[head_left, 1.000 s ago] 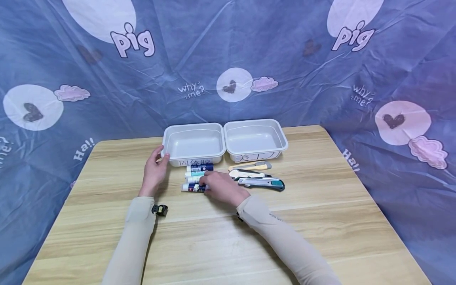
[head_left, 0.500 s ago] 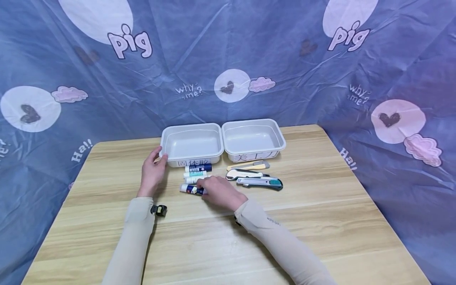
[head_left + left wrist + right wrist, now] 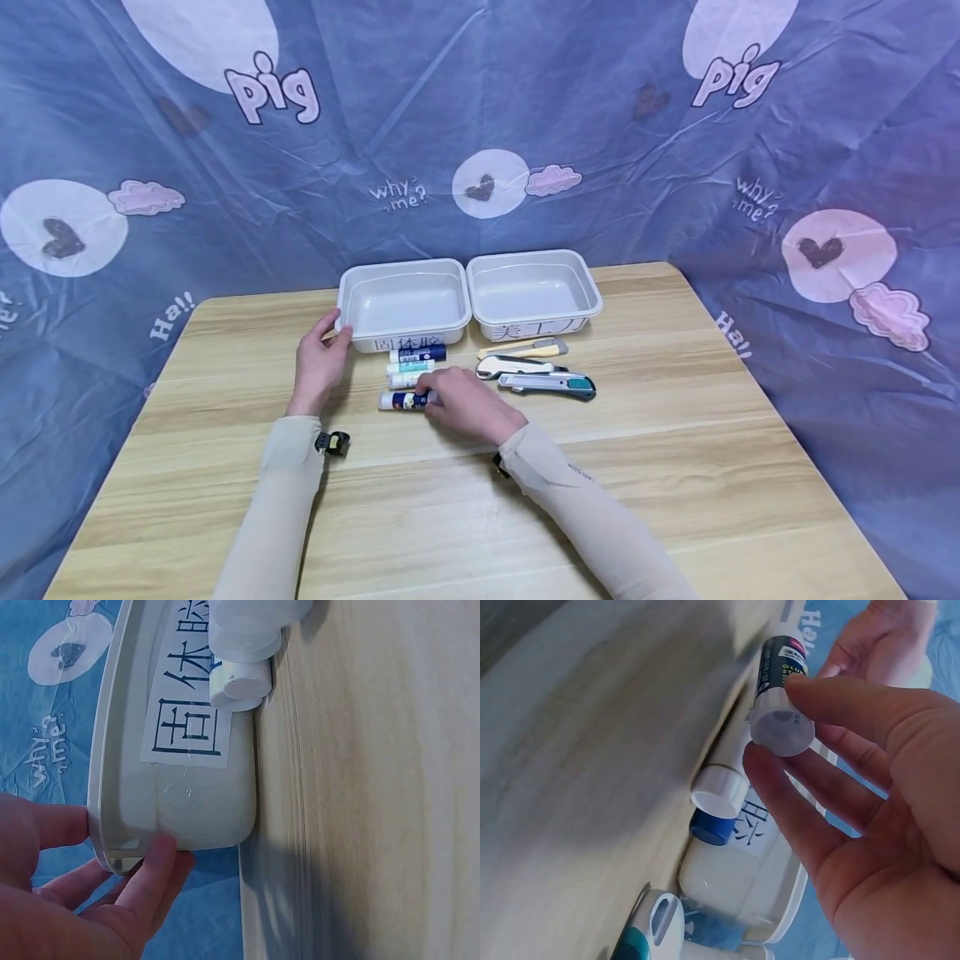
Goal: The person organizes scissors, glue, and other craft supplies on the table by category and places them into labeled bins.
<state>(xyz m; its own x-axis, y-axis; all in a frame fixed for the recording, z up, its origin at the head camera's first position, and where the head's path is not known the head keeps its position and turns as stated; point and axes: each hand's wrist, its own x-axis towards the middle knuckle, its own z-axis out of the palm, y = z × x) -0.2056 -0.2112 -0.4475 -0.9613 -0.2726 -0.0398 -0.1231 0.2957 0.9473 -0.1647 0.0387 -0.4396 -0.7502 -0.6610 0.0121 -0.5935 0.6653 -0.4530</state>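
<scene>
My left hand (image 3: 320,364) holds the near left corner of the left white plastic box (image 3: 405,341), fingers on its rim and side in the left wrist view. A dark-blue-labelled glue stick (image 3: 405,402) with white ends lies nearest me in a row of glue sticks. My right hand (image 3: 471,404) pinches its right end between thumb and fingers, which partly cover it. Beyond it lie a white glue stick (image 3: 402,381), a teal-banded one (image 3: 411,367) and a dark blue one (image 3: 417,354) against the box's labelled front.
A second white box (image 3: 534,321) stands right beside the first, also labelled. In front of it lie a yellow utility knife (image 3: 522,348), a white and black one (image 3: 517,367) and a silver and teal one (image 3: 549,384). A blue printed cloth (image 3: 480,100) hangs behind the table.
The pinched glue stick has shifted slightly toward me, widening its gap from the white one. It tilted briefly and now lies level with the row. The left hand has stayed at the box corner.
</scene>
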